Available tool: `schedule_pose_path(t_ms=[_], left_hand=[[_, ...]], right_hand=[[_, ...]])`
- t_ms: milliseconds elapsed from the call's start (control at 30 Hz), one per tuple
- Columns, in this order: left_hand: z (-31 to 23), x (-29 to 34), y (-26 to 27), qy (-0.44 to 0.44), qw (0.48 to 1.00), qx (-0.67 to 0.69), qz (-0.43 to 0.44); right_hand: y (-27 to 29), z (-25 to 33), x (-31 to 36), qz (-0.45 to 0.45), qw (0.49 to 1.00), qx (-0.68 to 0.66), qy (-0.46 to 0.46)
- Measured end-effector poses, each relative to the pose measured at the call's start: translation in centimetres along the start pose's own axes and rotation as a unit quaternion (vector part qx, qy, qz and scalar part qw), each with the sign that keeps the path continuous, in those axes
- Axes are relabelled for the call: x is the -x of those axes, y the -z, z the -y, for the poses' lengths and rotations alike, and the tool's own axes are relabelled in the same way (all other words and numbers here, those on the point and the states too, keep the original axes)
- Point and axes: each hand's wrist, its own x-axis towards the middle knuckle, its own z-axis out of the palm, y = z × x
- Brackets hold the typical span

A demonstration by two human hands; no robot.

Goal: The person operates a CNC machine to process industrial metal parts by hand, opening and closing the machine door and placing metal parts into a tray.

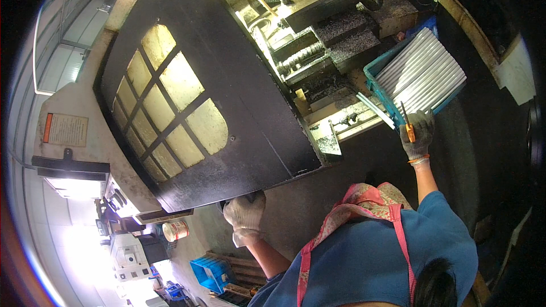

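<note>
My left hand [245, 214], in a pale work glove, is closed at the lower edge of the dark machine door [259, 136]. What its fingers grip there is hidden. My right hand [419, 136], in a grey glove, is wrapped round an orange-handled tool [410, 132] with a thin dark shaft pointing up. Just beyond that hand, a teal bin [372, 79] is filled with a stack of silvery metal rods [424, 68]. A couple of loose rods [375, 109] slant along the bin's left side, their near ends close to my right hand.
Past the door's right edge, the lit machine interior [324, 40] has stepped blocks, hoses and scattered metal chips. At lower left are a blue crate [209, 274], a wooden pallet [247, 270] and a tub [175, 231]. A white machine [129, 256] stands further left.
</note>
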Motion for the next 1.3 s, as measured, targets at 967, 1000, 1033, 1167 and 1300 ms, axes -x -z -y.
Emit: schedule_pose_path(t_ms=[967, 1000, 1033, 1167, 1300], left_hand=[[0.36, -0.07, -0.25, -0.039, 0.999, 0.007, -0.030], [0.28, -0.06, -0.20, -0.033, 0.999, 0.007, -0.026], [0.18, -0.06, -0.15, -0.020, 1.000, 0.001, -0.016], [-0.13, -0.10, 0.12, -0.025, 0.999, 0.007, -0.021], [-0.20, -0.07, 0.22, -0.009, 1.000, 0.016, -0.005]], right_hand=[[-0.08, -0.03, 0.13, -0.001, 1.000, -0.016, -0.007], [-0.03, 0.00, 0.07, -0.002, 1.000, -0.018, -0.009], [0.04, 0.03, 0.04, -0.003, 1.000, -0.022, -0.007], [0.13, 0.01, 0.07, 0.002, 1.000, -0.025, -0.006], [-0.26, -0.26, 0.48, -0.002, 1.000, -0.011, -0.010]])
